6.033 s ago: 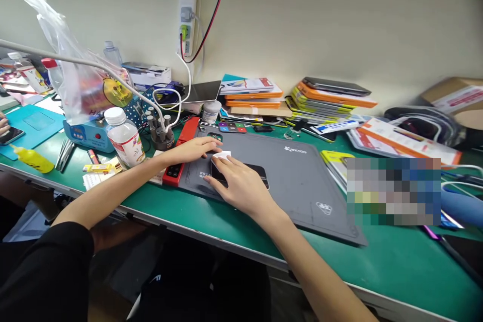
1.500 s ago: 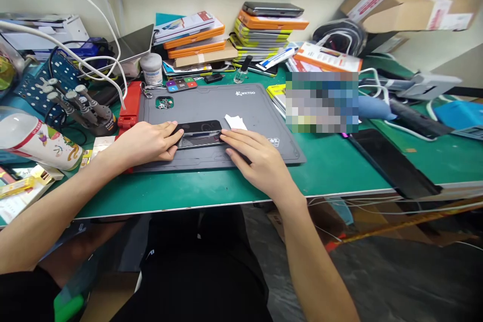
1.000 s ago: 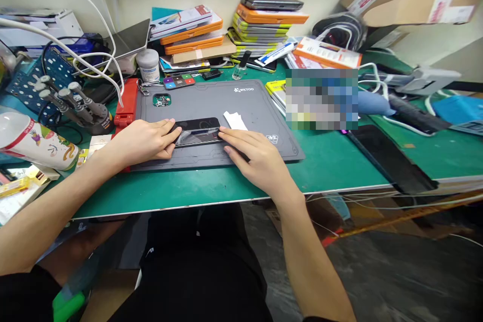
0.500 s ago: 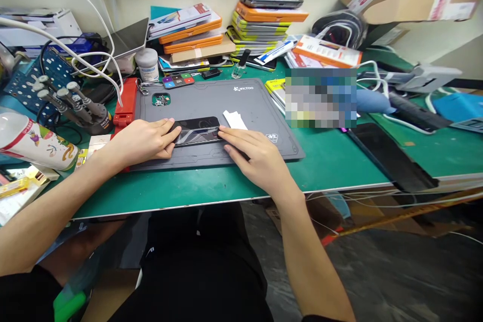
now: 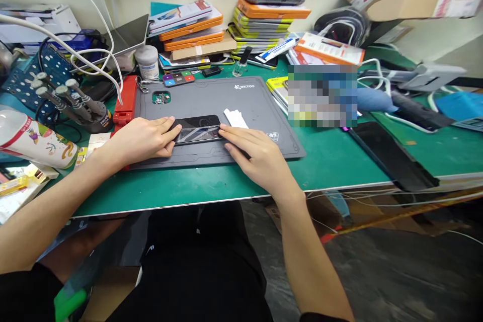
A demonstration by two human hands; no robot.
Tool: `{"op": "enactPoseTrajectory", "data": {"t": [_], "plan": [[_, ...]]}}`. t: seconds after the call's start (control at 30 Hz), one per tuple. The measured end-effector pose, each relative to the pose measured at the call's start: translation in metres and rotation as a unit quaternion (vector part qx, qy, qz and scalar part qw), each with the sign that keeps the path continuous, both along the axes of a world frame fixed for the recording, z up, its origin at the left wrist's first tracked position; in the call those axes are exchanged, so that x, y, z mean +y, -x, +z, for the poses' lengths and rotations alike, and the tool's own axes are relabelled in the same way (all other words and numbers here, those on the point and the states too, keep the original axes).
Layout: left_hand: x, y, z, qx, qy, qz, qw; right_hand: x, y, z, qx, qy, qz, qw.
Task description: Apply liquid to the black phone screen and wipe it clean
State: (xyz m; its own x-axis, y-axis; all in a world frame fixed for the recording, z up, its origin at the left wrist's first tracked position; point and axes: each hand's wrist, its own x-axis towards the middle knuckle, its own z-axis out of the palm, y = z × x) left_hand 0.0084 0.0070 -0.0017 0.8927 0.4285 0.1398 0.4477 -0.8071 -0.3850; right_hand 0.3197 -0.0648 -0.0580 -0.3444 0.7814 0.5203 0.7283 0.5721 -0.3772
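On a green bench [image 5: 177, 188], a dark phone [image 5: 198, 129] is lying crosswise

A gray mat [image 5: 260, 115] is covering part of the bench, with a red strip [image 5: 126, 100] running along its left side. Over the mat's near half, the person's left hand [image 5: 147, 137] is resting its fingertips on the phone's left end; whether it is gripping cannot be told. The right hand [image 5: 260, 157] is staying loosely open, fingers extended onto the right end, thumb apart. Between them the phone is lying glossy face up, its long axis running left to right, nearly parallel to the bench edge; which end is its top cannot be told. White paper [image 5: 234, 118] is lying just beyond the right fingers. Tiny parts [image 5: 161, 98] are sitting in the mat's far-left cut-out.
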Motion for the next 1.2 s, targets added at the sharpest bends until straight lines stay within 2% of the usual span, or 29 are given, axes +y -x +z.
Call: {"op": "enactPoseTrajectory", "data": {"t": [1.2], "plan": [[-0.0012, -0.0016, 0.0025, 0.001, 0.041, 0.017, 0.999, -0.0017, 0.001, 0.0018, 0.005, 0.015, -0.005, 1.0]]}}
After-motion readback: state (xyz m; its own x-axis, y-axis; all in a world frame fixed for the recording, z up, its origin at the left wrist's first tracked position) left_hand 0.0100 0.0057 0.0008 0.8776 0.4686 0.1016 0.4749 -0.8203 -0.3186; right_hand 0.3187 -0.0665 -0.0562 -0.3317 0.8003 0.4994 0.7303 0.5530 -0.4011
